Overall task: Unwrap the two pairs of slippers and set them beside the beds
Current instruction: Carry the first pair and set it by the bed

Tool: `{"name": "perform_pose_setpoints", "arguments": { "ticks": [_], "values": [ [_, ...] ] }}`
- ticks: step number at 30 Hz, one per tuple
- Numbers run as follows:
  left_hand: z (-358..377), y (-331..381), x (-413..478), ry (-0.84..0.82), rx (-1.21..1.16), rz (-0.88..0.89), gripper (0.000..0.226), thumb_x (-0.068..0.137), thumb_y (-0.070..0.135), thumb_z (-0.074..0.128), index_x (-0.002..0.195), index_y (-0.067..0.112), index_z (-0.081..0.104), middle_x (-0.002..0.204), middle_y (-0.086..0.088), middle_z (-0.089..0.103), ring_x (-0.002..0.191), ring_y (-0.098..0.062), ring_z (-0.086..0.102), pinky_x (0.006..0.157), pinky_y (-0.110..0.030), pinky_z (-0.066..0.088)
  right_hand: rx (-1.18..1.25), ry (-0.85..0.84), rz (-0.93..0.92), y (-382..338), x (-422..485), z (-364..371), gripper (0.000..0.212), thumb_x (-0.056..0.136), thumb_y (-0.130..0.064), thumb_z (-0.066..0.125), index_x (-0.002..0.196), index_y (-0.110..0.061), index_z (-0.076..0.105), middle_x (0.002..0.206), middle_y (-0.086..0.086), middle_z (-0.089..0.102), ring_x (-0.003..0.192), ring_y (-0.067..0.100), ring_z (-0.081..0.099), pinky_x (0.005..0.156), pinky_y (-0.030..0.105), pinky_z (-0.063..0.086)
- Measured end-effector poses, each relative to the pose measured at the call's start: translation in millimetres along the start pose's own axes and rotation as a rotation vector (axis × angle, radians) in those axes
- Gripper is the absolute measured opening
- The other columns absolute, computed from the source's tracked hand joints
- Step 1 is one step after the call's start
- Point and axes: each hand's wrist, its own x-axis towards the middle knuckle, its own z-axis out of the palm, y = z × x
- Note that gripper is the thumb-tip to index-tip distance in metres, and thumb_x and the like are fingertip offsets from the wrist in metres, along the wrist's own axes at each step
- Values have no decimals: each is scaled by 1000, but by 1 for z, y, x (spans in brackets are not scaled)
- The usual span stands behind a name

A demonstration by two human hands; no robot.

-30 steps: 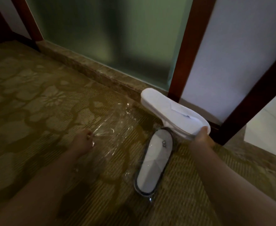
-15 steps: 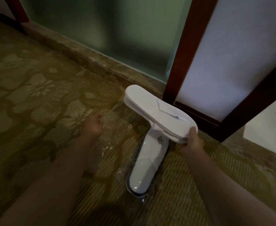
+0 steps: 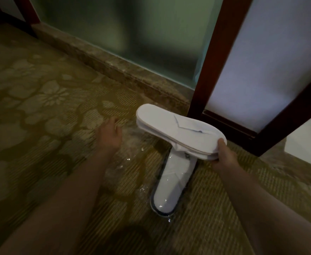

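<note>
My right hand [image 3: 222,155] pinches the freed pair [image 3: 178,130], now swung lower over the wrapped pair [image 3: 171,186] on the carpet [image 3: 40,144]; my left hand [image 3: 109,134], fingers curled, has released the wrapper [image 3: 130,159]. One pair left.

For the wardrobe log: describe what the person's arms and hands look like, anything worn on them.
Both forearms are bare as far as the frame shows: no sleeves, cuffs or gloves in view. The left hand and right hand carry no visible watch, bracelet or ring, though the dim light could hide small items. The fingers are uncovered, with no tape or markings to be seen.
</note>
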Motion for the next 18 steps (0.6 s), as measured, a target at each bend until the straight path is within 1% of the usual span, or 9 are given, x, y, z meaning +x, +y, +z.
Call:
{"name": "perform_pose_setpoints", "arguments": {
  "ticks": [2,4,7,9,11,13,14,16,18],
  "values": [
    [-5,4,-2,-35,-93,-8,35,94,20,43,124,6,53,124,-17,60,115,-33,54,100,-45,42,-59,-31,-46,0,-7,8,50,94,-30,53,135,-2,47,137,17,52,103,26,54,84,36,44],
    [-12,10,-4,-70,-157,10,34,96,20,38,122,4,54,123,-18,59,112,-32,54,96,-44,44,-105,-59,-91,-2,-14,15,48,93,-32,54,132,-4,50,134,17,55,95,25,55,77,35,45],
    [-25,16,-5,-68,-266,53,32,98,14,33,114,-1,57,113,-21,62,103,-34,57,85,-41,44,-88,-73,-126,-5,-22,21,47,92,-33,56,130,-5,53,124,15,59,78,19,57,59,28,45],
    [-35,17,-6,-61,-354,44,31,98,11,32,105,-3,59,104,-25,63,92,-32,58,77,-35,42,-86,-66,-135,-8,-25,22,47,91,-33,56,130,-5,54,114,10,59,71,15,54,55,26,43],
    [-42,16,-8,-59,-497,-34,31,98,13,33,97,0,60,99,-23,64,87,-26,58,78,-33,46,-111,-76,-137,-9,-28,22,49,91,-34,56,132,-7,52,115,11,58,79,19,56,61,28,46],
    [-47,14,-8,-78,-584,-99,32,96,26,36,90,6,60,95,-22,66,86,-30,61,83,-42,52,-152,-79,-137,-11,-32,22,49,91,-34,56,133,-9,52,128,13,57,96,25,54,73,36,49],
    [-49,14,-9,-119,-567,-106,35,93,34,38,89,8,61,94,-22,66,87,-32,62,84,-45,52,-175,-83,-148,-11,-35,22,48,91,-34,57,132,-9,52,131,14,56,99,26,53,74,38,49],
    [-54,16,-15,-264,-483,-71,33,94,36,44,97,8,61,95,-15,62,89,-27,58,77,-35,49,-226,-108,-182,-12,-40,22,47,90,-34,58,129,-9,56,131,16,58,101,27,55,73,39,50],
    [-55,20,-21,-406,-396,-16,33,93,33,49,112,7,57,102,-6,57,94,-20,52,71,-28,43,-292,-148,-198,-14,-47,23,42,89,-35,59,123,-11,60,124,12,61,101,27,57,83,41,51]
  ]
}}
